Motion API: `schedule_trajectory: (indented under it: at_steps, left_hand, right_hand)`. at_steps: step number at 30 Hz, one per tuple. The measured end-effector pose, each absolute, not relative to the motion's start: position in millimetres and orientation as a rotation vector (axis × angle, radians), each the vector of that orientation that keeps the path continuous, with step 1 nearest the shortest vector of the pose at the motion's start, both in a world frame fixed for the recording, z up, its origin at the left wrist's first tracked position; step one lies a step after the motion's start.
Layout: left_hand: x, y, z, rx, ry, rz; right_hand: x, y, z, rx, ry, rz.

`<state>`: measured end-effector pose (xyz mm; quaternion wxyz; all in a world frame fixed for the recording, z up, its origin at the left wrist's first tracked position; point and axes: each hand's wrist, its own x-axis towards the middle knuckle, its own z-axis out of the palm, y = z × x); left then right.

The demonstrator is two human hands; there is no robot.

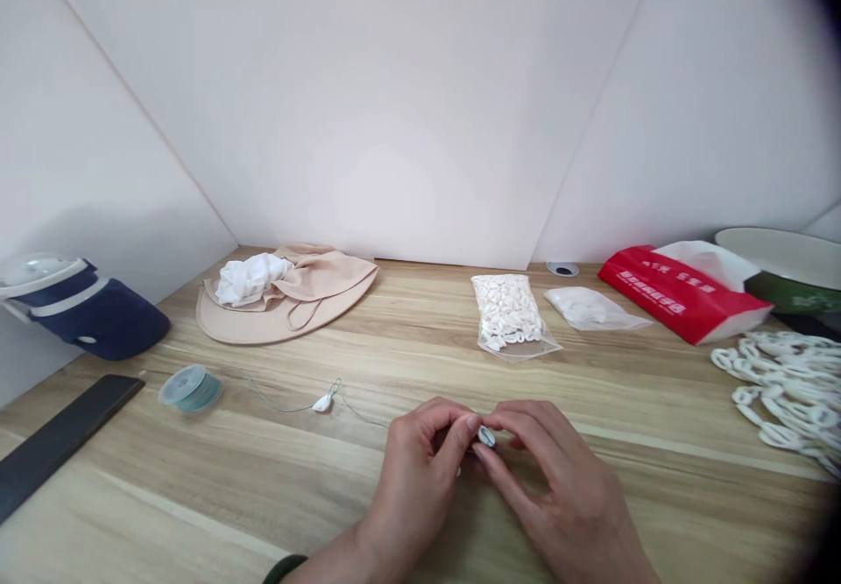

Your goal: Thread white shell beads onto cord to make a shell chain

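Observation:
At the front middle of the table my left hand (427, 461) and my right hand (552, 470) meet fingertip to fingertip. Between them is a small white oval cowrie shell (486, 437) with a dark slit, pinched by both. A pale green cord (364, 416) runs leftward from my left hand. On that cord, another white shell (321, 403) lies on the wood beside a small loop. Farther left rests a clear spool (190, 389) wound with the same green cord. My fingers hide part of the held shell and the cord around it.
A bag of white shells (509, 313), a white pouch (591, 308) and a red tissue pack (683, 291) lie farther back. Strung shells (788, 391) are heaped at right, near a green bowl (795, 291). Leftward are a beige hat (263, 326), blue jug (85, 308) and dark bar (66, 435).

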<state>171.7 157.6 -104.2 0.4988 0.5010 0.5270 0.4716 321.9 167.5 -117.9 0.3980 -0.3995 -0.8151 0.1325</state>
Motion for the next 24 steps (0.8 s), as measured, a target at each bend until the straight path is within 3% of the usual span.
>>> schedule_trajectory:
  at_steps: [11,20,24]
  left_hand:
    - [158.8,167.8,-96.2,1.374,1.429,1.374]
    - [157.2,169.7,-93.7,1.288,1.28,1.474]
    - [157.4,166.6,-95.1,1.564,1.338,1.404]
  right_hand:
    - [322.3,170.5,-126.0,-1.154,-1.962,0.49]
    - [325.2,173.6,-124.7,-1.297,-2.074,0.425]
    - [322.9,171.2,-118.0,-1.248,-1.842,0.753]
